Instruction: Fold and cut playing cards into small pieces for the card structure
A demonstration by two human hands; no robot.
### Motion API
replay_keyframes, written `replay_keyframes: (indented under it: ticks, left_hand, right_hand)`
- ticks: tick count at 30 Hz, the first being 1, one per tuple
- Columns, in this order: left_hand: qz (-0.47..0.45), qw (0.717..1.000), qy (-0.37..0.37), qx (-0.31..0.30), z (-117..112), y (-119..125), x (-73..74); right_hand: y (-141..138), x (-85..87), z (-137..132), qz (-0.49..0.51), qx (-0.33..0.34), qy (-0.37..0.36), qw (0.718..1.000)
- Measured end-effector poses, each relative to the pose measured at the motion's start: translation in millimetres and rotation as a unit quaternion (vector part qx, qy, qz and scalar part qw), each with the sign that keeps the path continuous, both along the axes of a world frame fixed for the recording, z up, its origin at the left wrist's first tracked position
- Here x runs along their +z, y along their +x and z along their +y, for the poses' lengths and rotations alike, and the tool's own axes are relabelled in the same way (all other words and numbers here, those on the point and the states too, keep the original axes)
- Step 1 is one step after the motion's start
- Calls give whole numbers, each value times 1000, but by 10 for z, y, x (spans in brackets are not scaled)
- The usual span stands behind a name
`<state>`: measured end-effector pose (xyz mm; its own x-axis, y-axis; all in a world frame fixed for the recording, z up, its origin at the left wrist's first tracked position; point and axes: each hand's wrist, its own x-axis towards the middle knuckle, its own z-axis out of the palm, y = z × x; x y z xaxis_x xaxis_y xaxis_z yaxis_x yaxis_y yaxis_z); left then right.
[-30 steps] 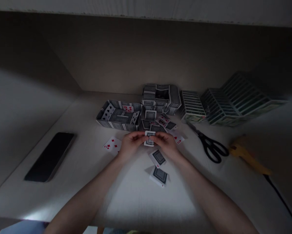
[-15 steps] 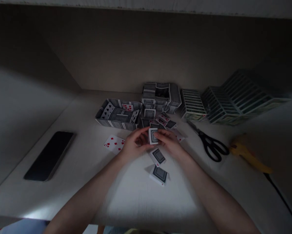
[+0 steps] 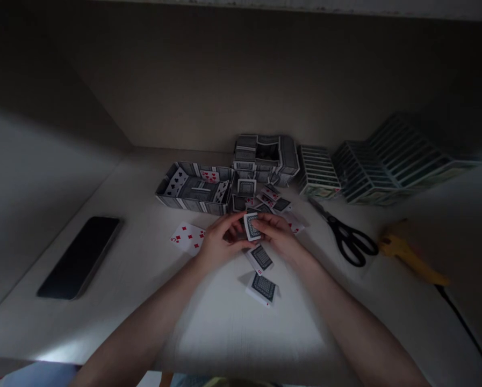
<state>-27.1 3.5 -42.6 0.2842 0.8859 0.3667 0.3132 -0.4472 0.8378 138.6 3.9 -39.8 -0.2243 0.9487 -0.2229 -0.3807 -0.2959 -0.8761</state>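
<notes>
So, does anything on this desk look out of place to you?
Yes: loose playing cards lie scattered on the desk, some face up, some face down, which looks untidy beside the neatly built card structure.

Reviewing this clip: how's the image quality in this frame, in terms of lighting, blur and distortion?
Head view: dim overall, with a pale light patch on the white desk near the bottom; the yellow object at right looks soft and hazy; wide-angle distortion stretches the frame's edges; the held playing card shows little blur.

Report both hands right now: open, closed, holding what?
Left hand: closed, holding a playing card by its left edge.
Right hand: closed, holding the same card by its right edge.
</notes>
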Motion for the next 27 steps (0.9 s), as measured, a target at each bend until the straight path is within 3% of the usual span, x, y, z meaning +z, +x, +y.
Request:
replay_keyframes:
  ticks: [8,20,27]
  left_hand:
    - [6,1000,19,1,-4,-3,9]
    - [-22,999,-36,0,-18,8,1]
    - [-13,999,-30,-5,-12,-1,2]
  right_hand:
    - [5,1,1,-13,4,-2,1000]
    - [0,25,-8,-15,-2,1,1000]
    - [1,16,1,-18,1,5,1000]
